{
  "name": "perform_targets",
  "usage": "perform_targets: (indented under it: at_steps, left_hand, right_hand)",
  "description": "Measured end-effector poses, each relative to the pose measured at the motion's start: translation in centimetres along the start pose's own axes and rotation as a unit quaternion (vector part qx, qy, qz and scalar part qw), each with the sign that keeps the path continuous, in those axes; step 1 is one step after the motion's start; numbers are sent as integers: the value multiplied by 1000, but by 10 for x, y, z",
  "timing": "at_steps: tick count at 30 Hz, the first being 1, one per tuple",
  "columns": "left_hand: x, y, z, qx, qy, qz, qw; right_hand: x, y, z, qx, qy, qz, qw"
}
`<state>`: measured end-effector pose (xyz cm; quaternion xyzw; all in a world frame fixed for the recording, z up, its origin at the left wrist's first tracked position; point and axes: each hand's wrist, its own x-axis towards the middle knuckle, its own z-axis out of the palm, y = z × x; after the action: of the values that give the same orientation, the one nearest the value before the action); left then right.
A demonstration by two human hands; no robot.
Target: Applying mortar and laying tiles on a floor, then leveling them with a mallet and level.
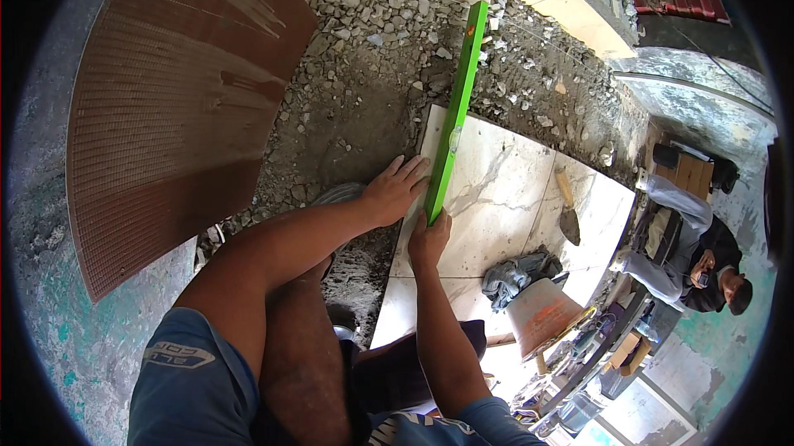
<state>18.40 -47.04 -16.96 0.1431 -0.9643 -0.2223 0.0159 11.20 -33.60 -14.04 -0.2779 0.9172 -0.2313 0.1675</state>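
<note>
A long green spirit level (460, 107) lies across the left part of the white marbled tiles (503, 185), its far end reaching out over the rubble. My right hand (429, 239) grips the level's near end, with the thumb pressed along it. Beside the level, my left hand (399, 190) lies with fingers stretched out on the tile's left edge, close to the level. A pointed trowel (568, 208) with a wooden handle rests on the tiles to the right. Nearer to me are a crumpled grey cloth (514, 277) and a dirty orange-brown bucket (543, 314).
Loose stones and dirt (372, 57) cover the ground beyond the tiles. A large brown ribbed panel (178, 107) leans at the left. On the right a person (703, 256) sits by the wall, holding a small object. Tools and boxes (633, 351) crowd the lower right.
</note>
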Motion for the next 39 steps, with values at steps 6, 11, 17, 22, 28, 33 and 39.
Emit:
perform_targets:
  at_steps: [6,11,17,22,28,33,39]
  left_hand:
    - [0,0,0,-20,-20,-2,1000]
    - [0,-1,-2,-22,-40,2,999]
    - [-1,-3,-3,-7,-40,3,999]
    - [-1,-2,-1,-11,-35,-1,999]
    - [-1,-2,3,-13,-23,-7,1000]
    - [-2,-3,3,-23,-21,-5,999]
    - [-1,-4,0,-16,-24,16,999]
  right_hand:
    - [0,1,0,-3,3,-11,1000]
    - [-1,0,1,-2,4,-3,1000]
    - [0,-2,1,-2,4,-9,1000]
    - [-1,-2,1,0,8,3,1000]
    - [-1,0,2,4,6,-3,1000]
    - [-1,0,2,4,7,-18,1000]
    - [1,3,4,-5,19,-2,1000]
